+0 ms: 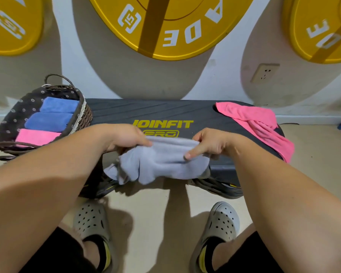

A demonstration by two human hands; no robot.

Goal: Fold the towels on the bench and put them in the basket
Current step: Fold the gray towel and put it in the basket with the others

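Observation:
A pale grey-lilac towel [161, 162] lies bunched on the near edge of the black bench [165, 111], hanging over the front. My left hand [124, 137] grips its upper left edge. My right hand [209, 143] pinches its upper right edge, thumb pointing left across the cloth. A pink towel [258, 125] lies unfolded on the bench's right end, draped over the side. The woven basket [81, 117] stands on the bench's left end and holds two folded blue towels [53, 113] and one folded pink towel [37, 136].
Large yellow weight plates [165, 26] hang on the white wall behind the bench, and a wall socket [264, 72] sits at the right. My feet in grey clogs [222, 221] stand on the beige floor in front of the bench.

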